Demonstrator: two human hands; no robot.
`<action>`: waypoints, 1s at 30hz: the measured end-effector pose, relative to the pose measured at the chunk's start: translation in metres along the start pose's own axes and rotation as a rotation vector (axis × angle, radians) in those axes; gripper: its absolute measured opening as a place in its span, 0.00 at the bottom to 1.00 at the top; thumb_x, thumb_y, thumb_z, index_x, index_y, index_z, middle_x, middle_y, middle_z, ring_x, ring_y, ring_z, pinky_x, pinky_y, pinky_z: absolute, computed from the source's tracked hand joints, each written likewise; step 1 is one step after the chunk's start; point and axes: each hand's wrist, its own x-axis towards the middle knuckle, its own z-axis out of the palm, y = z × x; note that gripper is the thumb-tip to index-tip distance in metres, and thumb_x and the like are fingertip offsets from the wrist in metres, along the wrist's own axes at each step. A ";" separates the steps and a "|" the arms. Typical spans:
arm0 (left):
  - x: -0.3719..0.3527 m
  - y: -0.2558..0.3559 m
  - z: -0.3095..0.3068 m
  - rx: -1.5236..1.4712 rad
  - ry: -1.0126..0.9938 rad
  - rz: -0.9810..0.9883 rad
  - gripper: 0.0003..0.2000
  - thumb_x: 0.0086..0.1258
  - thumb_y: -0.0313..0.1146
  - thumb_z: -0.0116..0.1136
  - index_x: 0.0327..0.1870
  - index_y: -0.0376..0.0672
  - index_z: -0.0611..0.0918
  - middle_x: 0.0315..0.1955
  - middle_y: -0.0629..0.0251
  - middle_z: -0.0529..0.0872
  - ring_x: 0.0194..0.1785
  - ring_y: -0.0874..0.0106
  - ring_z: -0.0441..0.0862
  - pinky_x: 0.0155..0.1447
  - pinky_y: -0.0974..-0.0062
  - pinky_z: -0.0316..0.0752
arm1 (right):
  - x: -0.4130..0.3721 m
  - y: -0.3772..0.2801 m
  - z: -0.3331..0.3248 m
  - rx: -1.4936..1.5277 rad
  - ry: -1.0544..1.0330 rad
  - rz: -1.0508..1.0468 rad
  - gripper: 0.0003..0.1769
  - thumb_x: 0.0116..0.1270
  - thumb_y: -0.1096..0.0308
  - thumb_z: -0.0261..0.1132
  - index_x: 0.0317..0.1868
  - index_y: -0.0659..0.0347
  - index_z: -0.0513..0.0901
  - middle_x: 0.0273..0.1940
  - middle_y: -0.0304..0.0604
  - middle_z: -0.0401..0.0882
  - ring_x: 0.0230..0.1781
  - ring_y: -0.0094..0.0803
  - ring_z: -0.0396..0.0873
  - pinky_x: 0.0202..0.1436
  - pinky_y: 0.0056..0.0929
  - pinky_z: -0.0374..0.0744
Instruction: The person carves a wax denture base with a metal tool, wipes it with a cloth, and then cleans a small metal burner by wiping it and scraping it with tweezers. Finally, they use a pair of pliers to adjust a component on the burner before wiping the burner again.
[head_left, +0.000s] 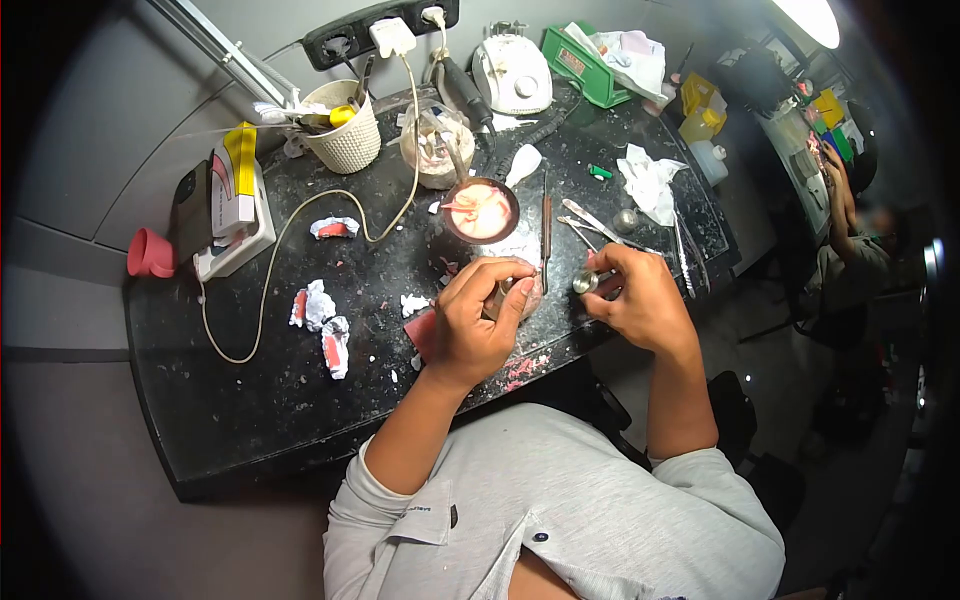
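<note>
My left hand is closed, thumb and fingers curled round a small clear glass-like jar near the front of the bench; most of the jar is hidden by the fingers. To its right, my right hand pinches a small shiny round metal piece between thumb and fingers. A reddish slab lies beside my left wrist. Just beyond the hands stands a brown-rimmed pan of pink and cream material. A dark slim tool lies between the hands and the pan's right side.
Several white pieces with pink parts lie at left. Metal instruments and crumpled tissue are on the right. A woven pot, a white machine, a green box and a cable stand or run behind. Another person sits far right.
</note>
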 end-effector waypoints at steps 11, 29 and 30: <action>-0.001 -0.005 0.003 -0.043 -0.001 0.052 0.05 0.70 0.22 0.69 0.45 0.37 0.87 0.39 0.55 0.91 0.42 0.58 0.91 0.49 0.65 0.83 | 0.015 0.010 0.002 0.061 -0.081 0.030 0.19 0.55 0.78 0.82 0.47 0.70 0.86 0.42 0.49 0.92 0.37 0.32 0.92 0.41 0.31 0.87; 0.004 -0.001 -0.002 0.159 -0.020 0.164 0.04 0.69 0.25 0.73 0.41 0.39 0.89 0.38 0.60 0.93 0.41 0.63 0.91 0.46 0.68 0.79 | 0.019 0.022 0.013 0.746 -0.261 -0.005 0.23 0.70 0.80 0.75 0.65 0.66 0.87 0.48 0.39 0.90 0.41 0.21 0.86 0.41 0.21 0.85; 0.004 0.000 -0.002 0.160 -0.018 0.162 0.04 0.69 0.25 0.73 0.41 0.39 0.89 0.38 0.60 0.93 0.41 0.63 0.91 0.46 0.68 0.79 | 0.019 0.021 0.015 0.745 -0.264 -0.005 0.23 0.70 0.80 0.75 0.65 0.66 0.87 0.48 0.39 0.90 0.41 0.21 0.86 0.41 0.21 0.85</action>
